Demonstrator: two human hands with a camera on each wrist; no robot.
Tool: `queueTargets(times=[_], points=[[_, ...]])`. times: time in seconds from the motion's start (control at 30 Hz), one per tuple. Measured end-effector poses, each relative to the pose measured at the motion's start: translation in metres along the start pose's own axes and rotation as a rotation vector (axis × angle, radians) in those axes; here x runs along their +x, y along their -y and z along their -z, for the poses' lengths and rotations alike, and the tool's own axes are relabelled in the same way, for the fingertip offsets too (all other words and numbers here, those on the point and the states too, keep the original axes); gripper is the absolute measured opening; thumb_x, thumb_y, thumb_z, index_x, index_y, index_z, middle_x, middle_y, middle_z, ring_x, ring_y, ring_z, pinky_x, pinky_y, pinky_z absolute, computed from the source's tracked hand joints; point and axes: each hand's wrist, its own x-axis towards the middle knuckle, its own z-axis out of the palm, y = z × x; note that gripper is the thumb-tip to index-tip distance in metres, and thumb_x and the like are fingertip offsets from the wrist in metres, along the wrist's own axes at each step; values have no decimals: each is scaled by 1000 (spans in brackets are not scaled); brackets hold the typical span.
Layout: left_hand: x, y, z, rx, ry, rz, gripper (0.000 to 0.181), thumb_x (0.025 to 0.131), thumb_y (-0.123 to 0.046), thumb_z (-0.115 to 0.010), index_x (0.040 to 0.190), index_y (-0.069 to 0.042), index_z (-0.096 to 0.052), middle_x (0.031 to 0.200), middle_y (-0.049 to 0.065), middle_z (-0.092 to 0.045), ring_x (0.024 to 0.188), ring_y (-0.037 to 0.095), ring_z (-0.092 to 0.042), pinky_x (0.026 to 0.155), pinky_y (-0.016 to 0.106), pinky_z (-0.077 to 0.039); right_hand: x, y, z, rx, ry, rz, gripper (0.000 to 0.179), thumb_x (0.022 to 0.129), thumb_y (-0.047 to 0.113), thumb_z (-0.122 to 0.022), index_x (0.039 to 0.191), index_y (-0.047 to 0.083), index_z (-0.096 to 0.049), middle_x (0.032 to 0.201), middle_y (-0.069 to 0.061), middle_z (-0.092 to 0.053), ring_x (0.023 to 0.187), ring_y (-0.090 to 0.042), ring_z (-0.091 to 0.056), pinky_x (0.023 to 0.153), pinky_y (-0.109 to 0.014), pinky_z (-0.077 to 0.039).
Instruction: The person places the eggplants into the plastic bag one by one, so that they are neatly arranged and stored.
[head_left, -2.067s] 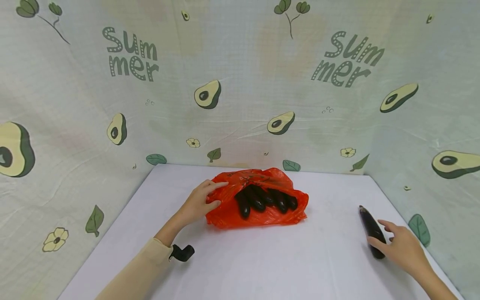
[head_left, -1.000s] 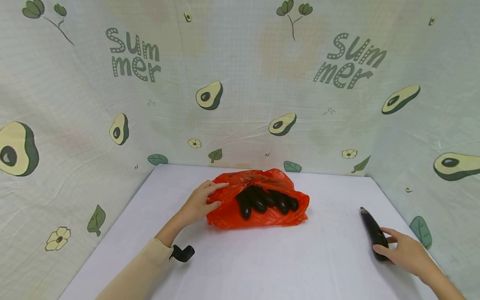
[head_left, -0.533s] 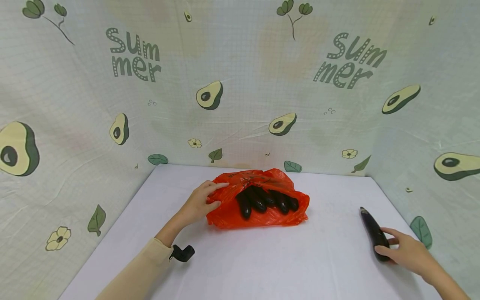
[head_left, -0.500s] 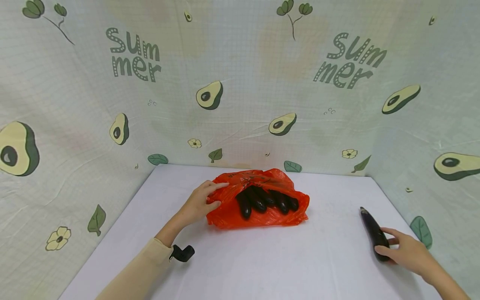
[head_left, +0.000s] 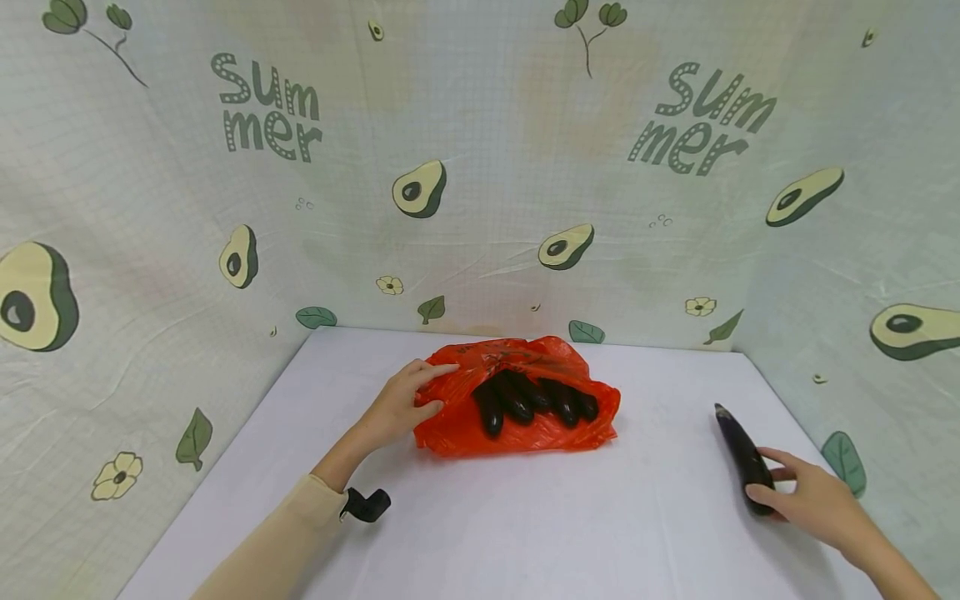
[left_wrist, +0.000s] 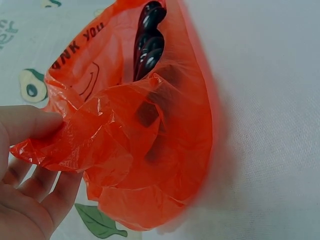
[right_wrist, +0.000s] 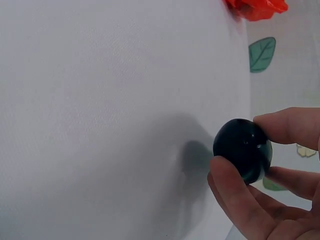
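Note:
A red plastic bag [head_left: 480, 442] lies on the table with its mouth facing me, and several dark, glossy eggplants [head_left: 516, 402] show inside. My left hand [head_left: 396, 407] pinches the left edge of the bag between thumb and fingers; the left wrist view shows the gathered plastic [left_wrist: 105, 135] in that grip. At the right side, my right hand [head_left: 813, 502] holds a single eggplant [head_left: 738, 446] near its rounded end, the stem end pointing away. In the right wrist view, fingers and thumb surround the eggplant's round end [right_wrist: 242, 145], with a shadow on the table beside it.
The white table [head_left: 540, 525] ends at a back wall of cloth [head_left: 480, 108] printed with avocados and leaves, and similar cloth stands at both sides. A black wrist camera [head_left: 367, 505] sits at my left sleeve [head_left: 277, 542].
My right hand has gone from loosely around the eggplant to gripping it. Since half a second ago the eggplant has shifted slightly up and left in view. My left hand stays at the bag.

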Motion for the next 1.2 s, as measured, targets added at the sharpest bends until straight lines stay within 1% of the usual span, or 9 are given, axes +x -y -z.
queueTargets(times=[0.13,0.27,0.33,0.57,0.8,1.03,1.2], points=[[0,0,0,0,0,1,62,95,-3,-79,151,-20,-60,119,3,-59,105,21,-54,81,30,-55,-2,10,1,-5,-20,37,91,91,42,-82,149,-14,-40,123,-45,-60,76,-23,-77,73,-47,-60],[0,0,0,4,-1,2,62,95,-3,-79,151,-20,-60,120,3,-59,105,20,-54,82,30,-55,-4,23,1,25,-26,57,89,92,40,-82,150,-13,-41,125,-45,-60,80,-25,-78,71,-42,-61],[0,0,0,5,0,6,62,95,-4,-79,151,-20,-61,120,3,-59,104,20,-54,82,30,-54,-5,29,0,38,-32,67,89,92,39,-82,151,-12,-41,126,-44,-59,81,-26,-78,72,-42,-61],[1,2,-2,17,-2,3,62,95,-3,-79,151,-20,-60,117,2,-58,102,20,-53,79,28,-54,-13,55,-2,47,-53,137,83,93,35,-82,153,-8,-44,127,-40,-63,80,-23,-78,67,-34,-57],[0,0,-1,13,-6,-4,62,94,-2,-79,151,-19,-61,115,3,-58,102,20,-53,78,28,-54,-18,78,-5,69,-77,202,80,92,31,-84,153,-6,-46,127,-37,-65,78,-18,-77,65,-30,-56],[1,1,-1,13,-7,-3,62,94,-2,-80,151,-20,-61,115,2,-58,101,20,-53,78,27,-53,-21,100,-11,104,-59,238,80,92,29,-84,155,-2,-47,129,-33,-65,78,-14,-76,65,-30,-56],[0,2,-2,7,-6,-8,63,94,-2,-80,151,-20,-61,115,2,-58,102,20,-53,78,27,-54,-23,116,-14,128,-38,245,80,91,28,-85,156,1,-47,130,-30,-65,79,-14,-76,66,-31,-56]])
